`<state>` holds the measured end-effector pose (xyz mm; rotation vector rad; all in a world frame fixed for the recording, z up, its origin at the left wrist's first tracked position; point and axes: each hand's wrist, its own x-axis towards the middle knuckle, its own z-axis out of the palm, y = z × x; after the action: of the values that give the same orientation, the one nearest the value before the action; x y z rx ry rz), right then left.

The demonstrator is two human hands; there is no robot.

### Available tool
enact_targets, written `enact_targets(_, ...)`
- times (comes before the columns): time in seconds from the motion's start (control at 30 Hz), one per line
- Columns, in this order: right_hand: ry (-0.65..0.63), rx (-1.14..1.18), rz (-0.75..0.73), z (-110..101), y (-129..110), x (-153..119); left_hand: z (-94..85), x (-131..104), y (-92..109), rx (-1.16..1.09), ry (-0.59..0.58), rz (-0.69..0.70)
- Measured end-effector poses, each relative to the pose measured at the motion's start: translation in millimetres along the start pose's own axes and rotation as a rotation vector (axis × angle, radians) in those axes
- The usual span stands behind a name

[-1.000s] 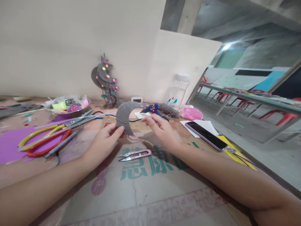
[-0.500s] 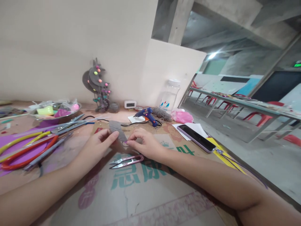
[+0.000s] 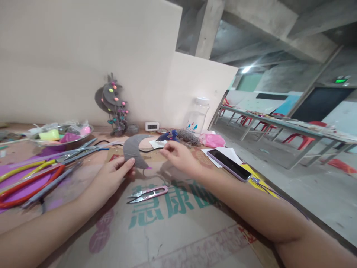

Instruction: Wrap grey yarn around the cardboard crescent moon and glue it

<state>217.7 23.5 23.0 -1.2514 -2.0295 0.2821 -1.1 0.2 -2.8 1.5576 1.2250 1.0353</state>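
Note:
My left hand [image 3: 118,172] pinches the lower left edge of a grey crescent shape [image 3: 134,152], which is held up over the cardboard [image 3: 111,230]. A loose grey yarn end hangs from the crescent's lower tip, where a small pink spot shows. My right hand [image 3: 178,156] is off the crescent, to its right, beside the blue glue gun [image 3: 170,135]; its fingers are drawn together, and whether anything is between them is too small to tell. Pink-handled thread snips [image 3: 149,194] lie on the cardboard below both hands.
At the left are a metal bowl [image 3: 63,139] of coloured pieces and large scissors [image 3: 55,186]. Behind stand a decorated grey moon ornament [image 3: 113,98], a small clock [image 3: 152,126] and a bottle [image 3: 198,115]. A phone [image 3: 228,165] lies right, near yarn [image 3: 189,137] and a pink bag [image 3: 212,140].
My right hand has let go of the crescent's tip and moved up and right towards the glue gun. The crescent has turned, showing more of its curved face. The view has shifted slightly.

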Motion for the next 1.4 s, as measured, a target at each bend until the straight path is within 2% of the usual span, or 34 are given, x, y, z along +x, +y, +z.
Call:
enact_targets(0.13,0.110,-0.121,0.098,-21,46,20,-1.2,-3,8,0.194,0.054,-0.011)
enact_targets(0.23,0.125,-0.144,0.176,-25,78,27,-1.6,-4,11,0.265,0.060,-0.023)
enact_targets(0.33,0.075,-0.148,0.226,-20,94,31,-1.7,-2,6,0.261,0.041,-0.020)
enact_targets(0.43,0.013,-0.158,0.263,-11,97,38,-1.9,0,0,0.231,0.027,-0.017)
enact_targets(0.63,0.000,-0.172,0.314,2,95,57,-1.3,0,2,0.088,0.005,-0.022)
enact_targets(0.73,0.006,-0.110,0.323,-1,90,59,0.5,0,5,-0.036,0.023,0.026)
enact_targets(0.87,-0.025,0.046,0.329,-11,76,52,1.5,0,4,-0.044,0.033,0.060)
enact_targets(1.0,-0.009,0.168,0.320,-16,55,34,1.5,1,0,-0.159,0.059,0.023)
enact_targets(1.17,0.111,0.287,0.240,-15,24,-2,1.0,3,-1,-0.202,0.068,0.029)
enact_targets(1.4,-0.050,0.121,0.043,-14,6,-43,-1.0,5,-3,-0.210,0.056,0.005)
